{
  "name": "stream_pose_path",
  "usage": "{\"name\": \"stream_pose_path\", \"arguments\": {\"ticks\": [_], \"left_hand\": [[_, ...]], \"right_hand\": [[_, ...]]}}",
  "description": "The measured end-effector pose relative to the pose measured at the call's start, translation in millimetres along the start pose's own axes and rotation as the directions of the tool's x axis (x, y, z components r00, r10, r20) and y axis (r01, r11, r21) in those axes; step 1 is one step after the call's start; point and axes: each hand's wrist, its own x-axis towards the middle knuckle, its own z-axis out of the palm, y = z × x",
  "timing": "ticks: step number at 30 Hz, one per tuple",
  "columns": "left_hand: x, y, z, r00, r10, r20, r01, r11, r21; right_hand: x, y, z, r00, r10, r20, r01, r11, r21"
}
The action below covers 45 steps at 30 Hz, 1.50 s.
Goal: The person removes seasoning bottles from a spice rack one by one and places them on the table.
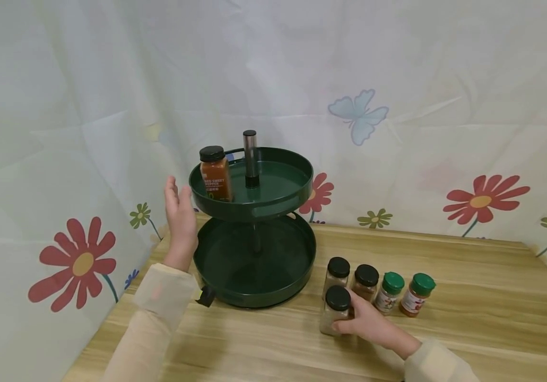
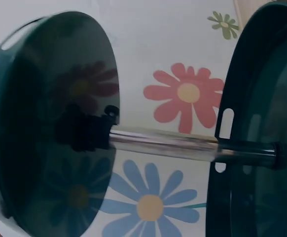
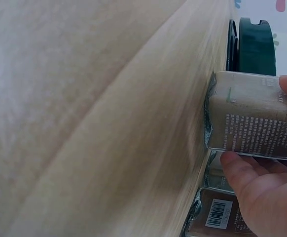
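Note:
My right hand (image 1: 373, 323) grips a black-lidded spice jar (image 1: 331, 318) of pale brown powder, thumb on one side and fingers on the other. In the right wrist view the jar (image 3: 257, 128) has printed text on its side, and its base is at or just above the tabletop. Fingers of my left hand (image 1: 181, 228) are extended beside the left rim of a green two-tier rack (image 1: 254, 212); whether they touch it I cannot tell. On the upper tier stands a jar of orange-red powder (image 1: 216, 178) with a black lid.
Two black-lidded jars (image 1: 338, 267) (image 1: 366, 276) and two green-capped shakers (image 1: 388, 294) (image 1: 415, 297) stand in a row by my right hand on the wooden table (image 1: 483, 307). A metal post (image 2: 163, 143) joins the rack's tiers. Flowered cloth (image 1: 421, 132) hangs behind.

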Motion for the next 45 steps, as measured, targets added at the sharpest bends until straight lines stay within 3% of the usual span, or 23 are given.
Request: {"name": "stream_pose_path", "arguments": {"ticks": [3,7,11,18,28,45], "left_hand": [[4.2,-3.6,1.8,0.999,-0.030,0.030,0.029,0.999,0.043],[8.7,-7.1,3.8,0.991,-0.070,0.118,0.057,0.992,0.111],[9.7,-9.8,3.7,0.983,-0.080,0.164,0.059,0.990,0.129],[5.3,-8.9,6.3,0.986,-0.075,0.147,0.056,0.990,0.129],[-11.2,-9.0,18.9,0.994,0.032,0.104,-0.058,0.965,0.257],[-39.2,-5.8,25.2,0.984,0.125,0.127,-0.150,0.965,0.215]], "right_hand": [[0,0,0,1.000,-0.005,0.003,0.005,1.000,-0.001],[0,0,1,1.000,-0.004,0.003,0.004,1.000,0.000],[0,0,1,1.000,-0.003,-0.002,0.003,1.000,-0.012],[-1,1,2,1.000,0.011,-0.006,-0.011,1.000,-0.015],[0,3,2,1.000,-0.009,-0.012,0.009,0.999,-0.035],[0,0,1,1.000,-0.005,-0.004,0.005,1.000,-0.024]]}}
